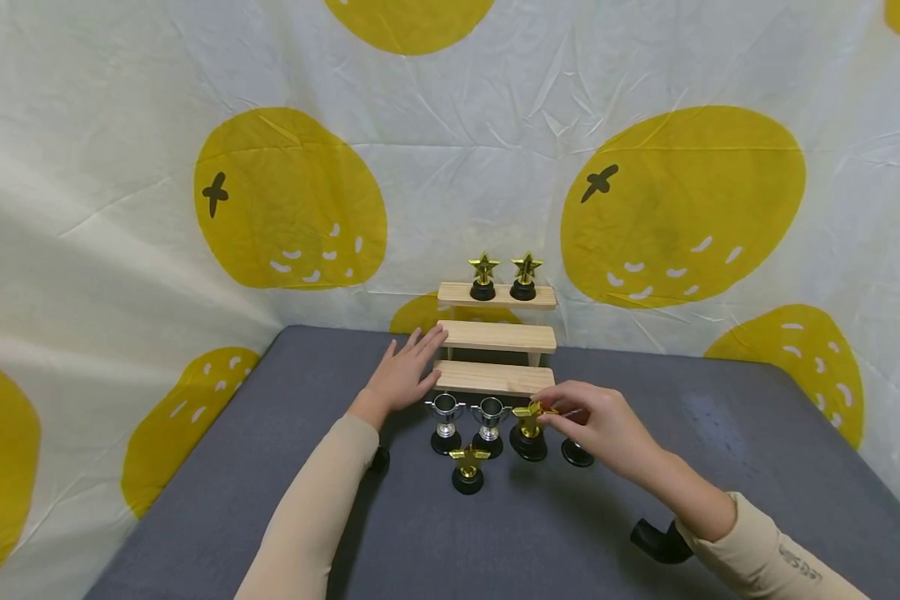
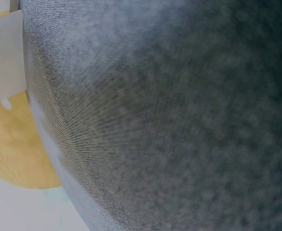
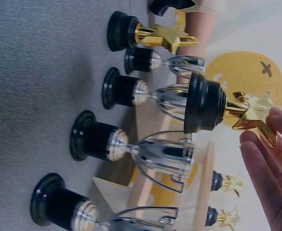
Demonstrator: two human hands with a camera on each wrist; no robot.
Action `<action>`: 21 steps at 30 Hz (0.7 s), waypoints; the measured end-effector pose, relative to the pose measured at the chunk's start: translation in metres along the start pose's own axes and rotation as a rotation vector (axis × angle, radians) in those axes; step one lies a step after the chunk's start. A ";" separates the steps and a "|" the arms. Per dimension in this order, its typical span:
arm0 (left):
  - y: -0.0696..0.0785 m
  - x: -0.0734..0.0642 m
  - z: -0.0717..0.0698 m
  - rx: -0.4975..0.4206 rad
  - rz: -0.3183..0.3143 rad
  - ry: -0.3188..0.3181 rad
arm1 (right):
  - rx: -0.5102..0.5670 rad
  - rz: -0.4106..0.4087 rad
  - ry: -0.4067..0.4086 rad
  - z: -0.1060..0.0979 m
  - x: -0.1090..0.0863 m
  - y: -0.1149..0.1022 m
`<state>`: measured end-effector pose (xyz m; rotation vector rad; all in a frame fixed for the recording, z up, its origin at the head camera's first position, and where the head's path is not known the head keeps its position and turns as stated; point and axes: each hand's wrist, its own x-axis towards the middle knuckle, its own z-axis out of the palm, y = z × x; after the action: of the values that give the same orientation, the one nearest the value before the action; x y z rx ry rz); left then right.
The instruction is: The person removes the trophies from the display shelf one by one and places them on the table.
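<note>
My right hand (image 1: 596, 421) pinches a gold star trophy (image 1: 528, 437) by its star, with thumb and fingertips. In the right wrist view its black base is off the table, beside the silver cup trophies (image 3: 165, 154). Those cups stand in a row in front of the wooden tiered stand (image 1: 495, 377); the right hand and held trophy partly cover the row in the head view. Another gold star trophy (image 1: 468, 473) stands nearer me. My left hand (image 1: 405, 375), fingers extended, lies against the stand's left end. The left wrist view shows mostly tablecloth.
Two gold star trophies (image 1: 483, 275) stand on the stand's top tier. Behind the grey-covered table (image 1: 210, 500) hangs a white cloth (image 1: 465, 108) with yellow fruit prints. Black wrist-worn pieces (image 1: 660, 542) show at both wrists.
</note>
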<state>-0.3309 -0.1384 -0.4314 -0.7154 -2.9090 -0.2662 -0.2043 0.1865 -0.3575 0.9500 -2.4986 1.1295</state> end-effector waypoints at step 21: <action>-0.003 0.000 0.003 -0.005 0.007 0.025 | 0.018 0.021 -0.122 0.031 -0.015 0.014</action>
<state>-0.3323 -0.1404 -0.4347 -0.7182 -2.8821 -0.2793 -0.2012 0.1777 -0.3931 1.0294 -2.6039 1.1337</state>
